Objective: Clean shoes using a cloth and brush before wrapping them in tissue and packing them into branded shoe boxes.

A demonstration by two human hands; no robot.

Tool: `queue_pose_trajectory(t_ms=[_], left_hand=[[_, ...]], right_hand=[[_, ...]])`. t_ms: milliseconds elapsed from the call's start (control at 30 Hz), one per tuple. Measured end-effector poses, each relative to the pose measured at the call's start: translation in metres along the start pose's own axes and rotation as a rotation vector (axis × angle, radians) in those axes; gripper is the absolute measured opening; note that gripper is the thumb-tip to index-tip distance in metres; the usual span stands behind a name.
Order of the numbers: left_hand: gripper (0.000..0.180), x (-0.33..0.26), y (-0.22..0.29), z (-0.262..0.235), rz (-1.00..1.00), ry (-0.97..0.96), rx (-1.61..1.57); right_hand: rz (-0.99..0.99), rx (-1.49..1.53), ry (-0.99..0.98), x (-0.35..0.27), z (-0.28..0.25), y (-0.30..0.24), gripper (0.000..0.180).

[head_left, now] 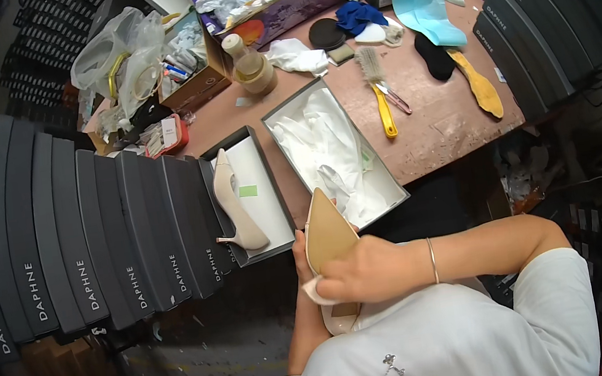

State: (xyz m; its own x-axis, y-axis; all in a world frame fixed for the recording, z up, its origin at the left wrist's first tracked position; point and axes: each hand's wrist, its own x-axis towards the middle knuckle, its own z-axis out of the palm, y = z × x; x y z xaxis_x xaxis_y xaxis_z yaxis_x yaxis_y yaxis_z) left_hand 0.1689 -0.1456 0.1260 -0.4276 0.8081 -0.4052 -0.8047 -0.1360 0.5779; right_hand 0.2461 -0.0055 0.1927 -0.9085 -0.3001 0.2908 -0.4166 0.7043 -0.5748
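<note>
A beige pointed high-heeled shoe is in front of my body, its tan sole turned up and its toe pointing away. My left hand is closed round its side from beneath, mostly hidden behind it. My right hand pinches a small white cloth and lies across the rear part of the sole. The matching beige shoe lies on its side in a shallow grey box half at the table's near edge. Beside it, another box half contains crumpled white tissue paper.
Rows of dark shoe boxes stand at left, more at right. On the pink table lie a yellow-handled brush, a wooden paddle, a bottle, a light-blue face mask and cloths.
</note>
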Motion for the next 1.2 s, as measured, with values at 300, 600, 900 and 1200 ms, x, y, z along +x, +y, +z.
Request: queue_pose_trajectory(t_ms=[300, 600, 900, 1200], left_hand=[[0.073, -0.002, -0.007, -0.026, 0.03, -0.102, 0.008], [0.06, 0.031, -0.018, -0.011, 0.096, -0.047, -0.007], [0.065, 0.027, -0.027, -0.005, 0.088, -0.062, 0.014], [0.066, 0.023, -0.022, -0.009, 0.07, -0.253, 0.033]], right_hand=[[0.225, 0.07, -0.073, 0.016, 0.014, 0.012, 0.022], [0.234, -0.058, 0.307, -0.002, -0.006, 0.034, 0.017], [0.461, 0.096, 0.443, -0.007, 0.023, 0.057, 0.022], [0.189, 0.07, 0.285, -0.034, 0.005, 0.031, 0.014]])
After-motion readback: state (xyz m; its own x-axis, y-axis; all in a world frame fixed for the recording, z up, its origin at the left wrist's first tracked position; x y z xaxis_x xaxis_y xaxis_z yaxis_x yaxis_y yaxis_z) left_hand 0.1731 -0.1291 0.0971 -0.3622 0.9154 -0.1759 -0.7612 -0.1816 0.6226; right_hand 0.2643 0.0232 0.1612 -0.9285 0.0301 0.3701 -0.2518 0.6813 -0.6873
